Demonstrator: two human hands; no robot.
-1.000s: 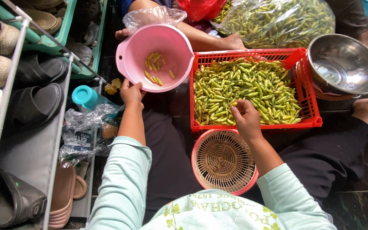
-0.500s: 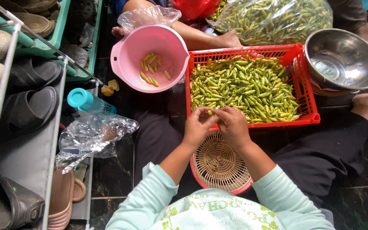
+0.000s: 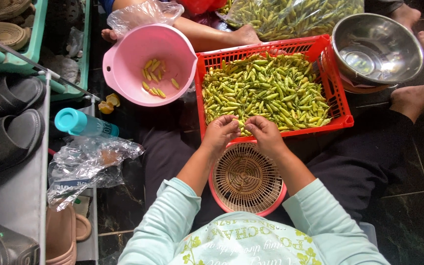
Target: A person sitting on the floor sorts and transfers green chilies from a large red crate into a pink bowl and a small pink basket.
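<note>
your left hand (image 3: 220, 132) and right hand (image 3: 265, 132) are pinched together on what looks like one green chili (image 3: 244, 125), right at the near edge of the red basket (image 3: 276, 139), just above the round woven basket (image 3: 246, 177); pink bowl (image 3: 128, 64) sits to its left.

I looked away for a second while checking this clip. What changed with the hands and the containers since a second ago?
The left hand came back from beside the pink bowl; the right hand drew back from the chillies. Both now meet at the red crate's near edge, above the woven basket. The containers stayed put.
</note>
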